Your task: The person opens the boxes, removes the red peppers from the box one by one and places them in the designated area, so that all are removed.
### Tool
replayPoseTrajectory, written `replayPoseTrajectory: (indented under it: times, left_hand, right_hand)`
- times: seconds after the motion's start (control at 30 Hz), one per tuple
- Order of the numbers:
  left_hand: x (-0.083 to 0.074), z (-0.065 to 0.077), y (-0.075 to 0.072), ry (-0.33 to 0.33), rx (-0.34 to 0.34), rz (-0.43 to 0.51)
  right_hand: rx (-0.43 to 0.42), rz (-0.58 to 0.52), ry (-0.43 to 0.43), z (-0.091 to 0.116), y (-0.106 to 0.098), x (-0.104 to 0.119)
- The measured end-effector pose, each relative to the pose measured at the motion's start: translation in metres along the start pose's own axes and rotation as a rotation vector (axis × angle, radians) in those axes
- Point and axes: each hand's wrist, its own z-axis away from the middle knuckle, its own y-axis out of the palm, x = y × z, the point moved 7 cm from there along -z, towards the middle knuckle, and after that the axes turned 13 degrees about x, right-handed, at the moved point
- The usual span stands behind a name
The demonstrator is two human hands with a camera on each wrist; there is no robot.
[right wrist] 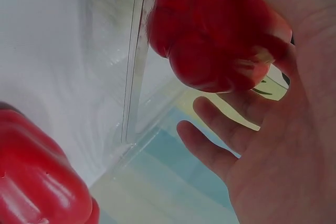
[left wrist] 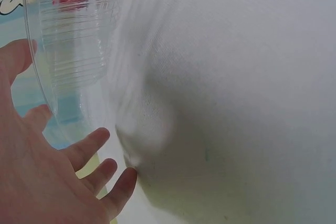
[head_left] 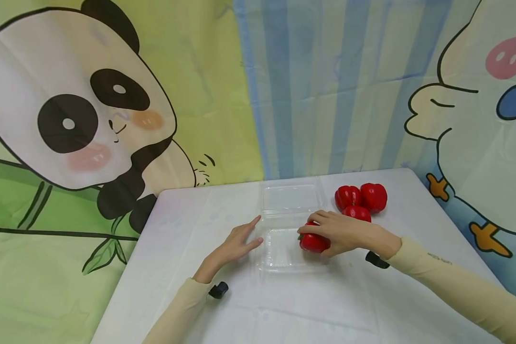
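A red bell pepper (head_left: 314, 241) is gripped between the thumb and fingers of my right hand (head_left: 343, 232), over the right side of a clear plastic clamshell box (head_left: 279, 248). In the right wrist view the same pepper (right wrist: 215, 35) overlaps the box's clear rim (right wrist: 135, 61). My left hand (head_left: 236, 243) has its fingers spread at the box's left edge, thumb and forefinger right at the rim. The left wrist view shows that hand (left wrist: 47, 166) beside the transparent wall (left wrist: 73, 51), holding nothing. The box's lid (head_left: 292, 198) lies folded back, away from me.
Several more red bell peppers (head_left: 373, 198) sit grouped at the back right of the white-covered table (head_left: 189, 215). Behind the table hangs a printed curtain (head_left: 318, 86) with cartoon animals. Dark wrist straps (head_left: 218, 290) show at both cuffs.
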Motion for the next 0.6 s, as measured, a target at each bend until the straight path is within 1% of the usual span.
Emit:
replayPoseTrajectory:
  times: [0.1,0.17,0.4,0.5,0.6]
  left_hand:
    - [0.002,0.001,-0.001,-0.010,0.012,0.010]
    - [0.002,0.001,-0.001,-0.007,0.009,0.007]
    - [0.006,0.003,0.000,-0.024,0.020,-0.006]
    - [0.005,0.002,0.001,-0.010,0.018,0.005]
    - [0.004,0.001,0.001,-0.003,0.013,-0.003]
  right_hand:
    - [-0.011,-0.007,0.010,0.002,-0.003,0.000]
    - [-0.020,-0.007,0.020,0.003,-0.005,0.000]
    - [-0.067,0.037,0.018,0.013,-0.009,0.000]
    - [-0.084,0.057,0.030,0.018,-0.011,-0.002]
    - [-0.097,0.083,0.043,0.021,-0.013,-0.005]
